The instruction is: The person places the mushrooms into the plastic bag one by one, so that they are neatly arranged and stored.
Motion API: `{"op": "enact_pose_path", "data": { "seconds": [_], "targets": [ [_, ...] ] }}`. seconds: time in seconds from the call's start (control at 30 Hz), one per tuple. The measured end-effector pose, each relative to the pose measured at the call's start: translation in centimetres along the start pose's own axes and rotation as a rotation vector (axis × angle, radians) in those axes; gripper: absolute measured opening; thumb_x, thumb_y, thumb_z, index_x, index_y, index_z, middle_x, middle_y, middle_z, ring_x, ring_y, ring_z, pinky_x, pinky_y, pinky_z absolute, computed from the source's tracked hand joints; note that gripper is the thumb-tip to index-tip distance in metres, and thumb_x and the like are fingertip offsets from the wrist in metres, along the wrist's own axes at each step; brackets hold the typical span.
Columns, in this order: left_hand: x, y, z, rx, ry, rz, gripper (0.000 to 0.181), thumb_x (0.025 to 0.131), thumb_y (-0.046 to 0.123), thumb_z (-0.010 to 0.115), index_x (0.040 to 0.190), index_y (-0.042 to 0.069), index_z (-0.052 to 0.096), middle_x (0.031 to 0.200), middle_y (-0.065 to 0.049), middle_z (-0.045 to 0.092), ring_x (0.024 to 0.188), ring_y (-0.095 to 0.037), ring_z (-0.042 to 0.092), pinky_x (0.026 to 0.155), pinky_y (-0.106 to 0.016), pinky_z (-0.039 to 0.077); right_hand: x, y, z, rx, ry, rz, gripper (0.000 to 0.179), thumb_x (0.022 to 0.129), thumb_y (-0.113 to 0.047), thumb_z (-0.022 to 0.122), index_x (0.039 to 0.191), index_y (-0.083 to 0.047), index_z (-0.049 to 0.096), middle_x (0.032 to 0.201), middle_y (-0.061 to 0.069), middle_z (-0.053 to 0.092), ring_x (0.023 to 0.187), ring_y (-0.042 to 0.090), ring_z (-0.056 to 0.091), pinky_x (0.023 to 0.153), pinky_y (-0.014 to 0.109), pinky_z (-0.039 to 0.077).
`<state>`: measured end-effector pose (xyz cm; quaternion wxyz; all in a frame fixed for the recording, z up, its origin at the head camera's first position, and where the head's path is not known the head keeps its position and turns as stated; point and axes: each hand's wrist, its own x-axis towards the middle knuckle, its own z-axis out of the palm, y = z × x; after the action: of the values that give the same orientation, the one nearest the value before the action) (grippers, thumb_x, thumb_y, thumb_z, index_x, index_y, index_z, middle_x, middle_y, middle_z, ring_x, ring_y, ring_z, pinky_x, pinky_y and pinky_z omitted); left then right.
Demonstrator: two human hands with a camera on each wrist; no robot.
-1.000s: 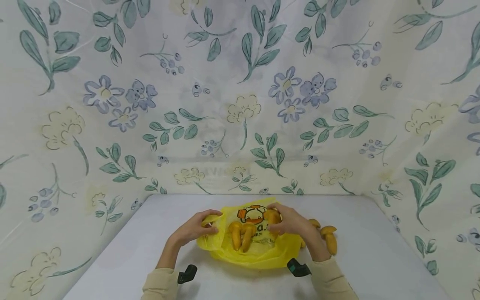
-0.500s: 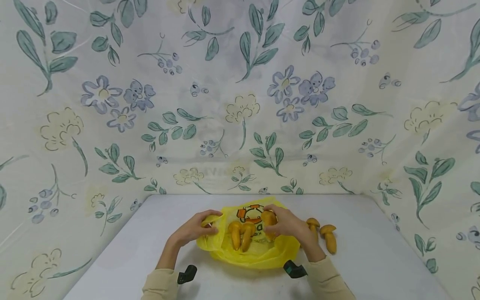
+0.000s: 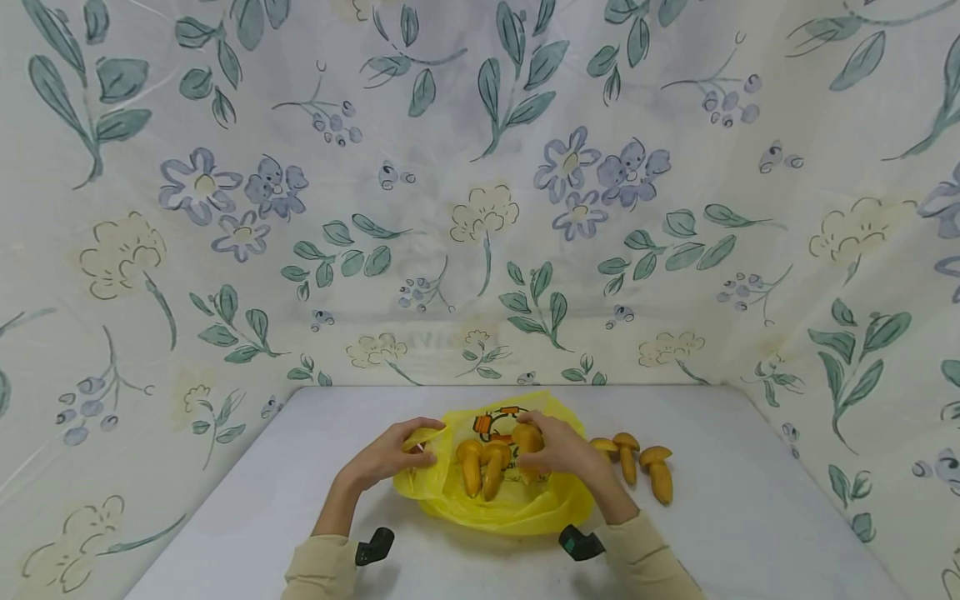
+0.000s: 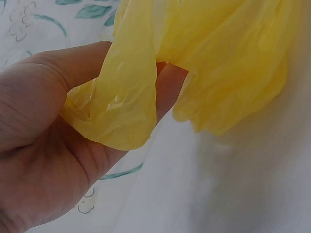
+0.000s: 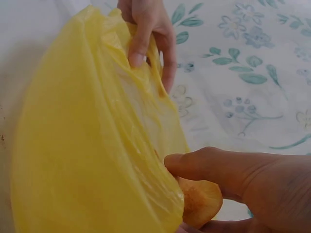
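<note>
My left hand (image 3: pixel 393 457) pinches the handle edge of a yellow plastic bag (image 3: pixel 517 518) with a printed cartoon duck. In the left wrist view, a strip of the bag (image 4: pixel 129 92) passes between thumb and fingers. My right hand (image 3: pixel 562 450) holds a brown mushroom (image 3: pixel 528 446) by thumb and fingers over the bag's right part. The right wrist view shows this mushroom (image 5: pixel 198 200) at the bag's rim, partly covered by the plastic. Two more mushrooms, one left (image 3: pixel 470 468) and one right (image 3: pixel 494 471), lie side by side within the bag's outline.
On the white table (image 3: pixel 750 517), to the right of the bag, lie three mushrooms; the rightmost mushroom (image 3: pixel 657 473) is farthest from it. Black camera mounts (image 3: pixel 375 547) sit at both wrists. A floral sheet (image 3: pixel 480 208) hangs behind the table and along its sides.
My right hand has moved slightly left with the mushroom, toward the two in the bag. More of the mushrooms on the table now show. My left hand stays put.
</note>
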<state>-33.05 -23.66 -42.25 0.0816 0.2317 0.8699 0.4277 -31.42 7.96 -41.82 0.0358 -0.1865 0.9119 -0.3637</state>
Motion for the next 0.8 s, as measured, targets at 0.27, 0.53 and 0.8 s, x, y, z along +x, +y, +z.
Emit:
{"op": "enact_pose_path", "data": {
  "seconds": [0.27,0.53,0.8],
  "targets": [
    [0.1,-0.1,0.0,-0.002,-0.01,-0.014,0.049,0.09,0.022,0.071,0.136,0.012,0.055,0.148,-0.018,0.046,0.114,-0.028,0.05,0.095,-0.04,0.045,0.1,0.1,0.4,-0.021,0.005,-0.019,0.061,0.085,-0.022,0.077,0.138,-0.007,0.05,0.138,0.016,0.057,0.12,0.032,0.057,0.1,0.051,0.047],
    [0.2,0.1,-0.2,-0.01,-0.01,-0.011,0.049,0.09,0.022,0.071,0.136,0.011,0.055,0.145,-0.019,0.048,0.108,-0.027,0.051,0.09,-0.038,0.046,0.6,0.4,0.8,-0.013,-0.006,-0.016,0.061,0.084,-0.022,0.078,0.137,-0.008,0.051,0.138,0.017,0.056,0.114,0.03,0.059,0.098,0.05,0.049],
    [0.2,-0.1,-0.1,-0.002,-0.009,-0.026,0.048,0.091,0.022,0.07,0.136,0.013,0.055,0.147,-0.018,0.047,0.111,-0.027,0.05,0.093,-0.039,0.045,0.4,0.6,1.3,0.014,-0.041,-0.023,0.058,0.086,-0.019,0.076,0.136,-0.006,0.051,0.136,0.016,0.058,0.094,0.021,0.063,0.09,0.042,0.052]
  ]
}}
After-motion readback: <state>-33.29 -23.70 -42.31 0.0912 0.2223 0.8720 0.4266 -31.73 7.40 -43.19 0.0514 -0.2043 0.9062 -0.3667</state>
